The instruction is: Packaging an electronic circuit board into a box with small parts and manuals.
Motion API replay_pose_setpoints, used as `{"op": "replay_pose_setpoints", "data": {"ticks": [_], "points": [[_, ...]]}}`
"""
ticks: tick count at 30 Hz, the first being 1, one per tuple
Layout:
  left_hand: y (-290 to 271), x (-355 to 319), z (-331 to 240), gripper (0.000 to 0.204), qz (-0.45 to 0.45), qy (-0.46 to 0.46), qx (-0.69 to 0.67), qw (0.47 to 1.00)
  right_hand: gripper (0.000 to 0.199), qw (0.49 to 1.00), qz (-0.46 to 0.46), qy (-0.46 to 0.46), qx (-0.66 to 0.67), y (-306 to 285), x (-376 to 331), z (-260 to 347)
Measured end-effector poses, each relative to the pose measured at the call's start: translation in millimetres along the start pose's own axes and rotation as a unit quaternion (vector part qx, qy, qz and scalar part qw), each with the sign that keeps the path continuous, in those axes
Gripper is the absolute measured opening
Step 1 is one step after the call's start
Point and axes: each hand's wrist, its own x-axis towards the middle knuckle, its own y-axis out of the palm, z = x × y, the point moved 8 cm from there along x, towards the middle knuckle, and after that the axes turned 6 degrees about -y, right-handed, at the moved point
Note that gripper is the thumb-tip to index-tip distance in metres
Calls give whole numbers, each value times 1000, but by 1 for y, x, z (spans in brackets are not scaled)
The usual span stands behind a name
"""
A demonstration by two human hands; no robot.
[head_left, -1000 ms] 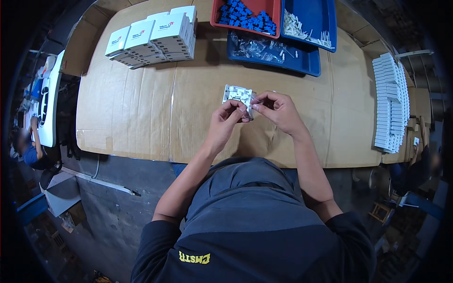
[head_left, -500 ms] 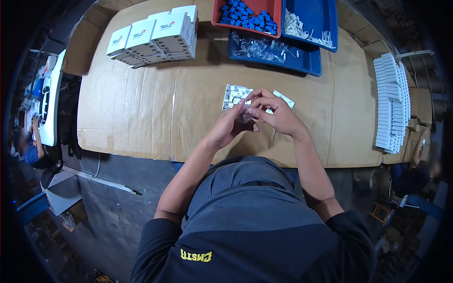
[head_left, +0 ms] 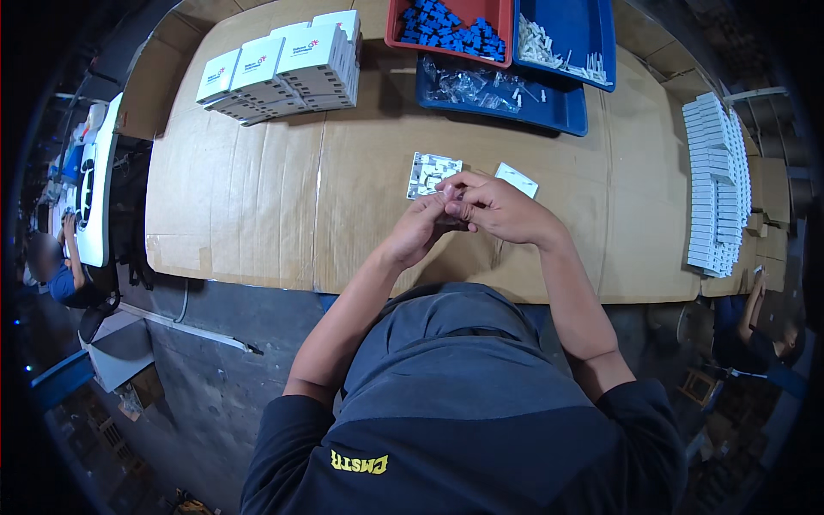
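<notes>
My left hand (head_left: 415, 232) and my right hand (head_left: 513, 213) meet over the cardboard near the front of the table, fingertips pinched together. Between them is a small clear plastic bag (head_left: 451, 194), mostly covered by the fingers; its contents cannot be made out. Just beyond my left fingers lies an open white plastic housing (head_left: 427, 171) with small parts inside, its near right corner hidden by my hand. A flat white cover (head_left: 518, 179) rests behind my right hand, apart from it.
Stacked white boxes (head_left: 283, 64) stand at the back left. A red tray (head_left: 396, 33) of blue parts and a blue tray (head_left: 608, 51) of white pieces overlap another blue tray (head_left: 558, 116) with clear bags. White housings (head_left: 714, 184) are piled at the right edge. Other people work on both sides.
My right hand has turned and its fingers have drawn in toward my left fingertips. More of the white housing and the white cover now shows.
</notes>
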Motion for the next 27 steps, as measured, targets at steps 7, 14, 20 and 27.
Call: {"op": "replay_pose_setpoints", "data": {"ticks": [7, 14, 20, 27], "points": [[-7, 2, 6, 51, 5, -15, -17, 1000, 33, 999, 18, 17, 30, -1, -1, 8], [-5, 5, 30, 64, 14, -105, -88, 990, 24, 980, -181, -27, -80, -106, -8, -12], [-7, 0, 51, 58, 91, -164, -172, 967, 18, 865, -424, 27, -268, -257, -21, -43], [-10, 8, 51, 61, 104, -178, -196, 959, 20, 753, -416, 66, -505, -334, 1, -50]]}}
